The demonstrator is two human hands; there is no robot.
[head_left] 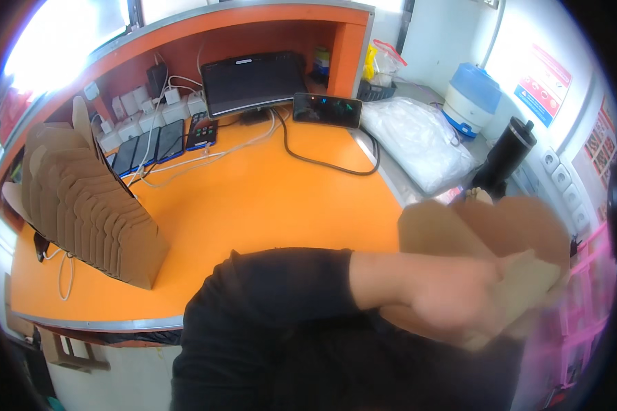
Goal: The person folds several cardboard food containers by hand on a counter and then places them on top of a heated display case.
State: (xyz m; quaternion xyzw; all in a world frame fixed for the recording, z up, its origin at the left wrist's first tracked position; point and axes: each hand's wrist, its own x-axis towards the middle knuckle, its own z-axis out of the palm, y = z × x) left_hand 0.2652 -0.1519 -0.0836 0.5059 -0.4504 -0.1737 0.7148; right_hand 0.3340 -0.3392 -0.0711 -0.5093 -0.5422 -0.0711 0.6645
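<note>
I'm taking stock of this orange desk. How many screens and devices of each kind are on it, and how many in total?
Curved monitor: 1
Dark phones or tablets lying in a row at the left: 4
Device with lit screen beside the monitor: 1
Total: 6
The hand holds a brown cardboard box off to the right.

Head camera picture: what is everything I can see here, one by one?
Desk: one, orange, centre.
Folded cardboard boxes: a row, brown, upright on the desk's left.
Monitor: one, black, back of the desk.
Phones: several, dark, lying in a row left of the monitor.
Chargers: several, white, behind the phones.
Black cable: one, curving across the desk.
Plastic bag: one, clear-white, right counter.
Tumbler: one, black, right.
Blue-and-white appliance: one, far right.
Cardboard box: one, brown, blurred, in the hand.
Left hand: black sleeve, blurred, gripping the cardboard box.
Right hand: not seen.
</note>
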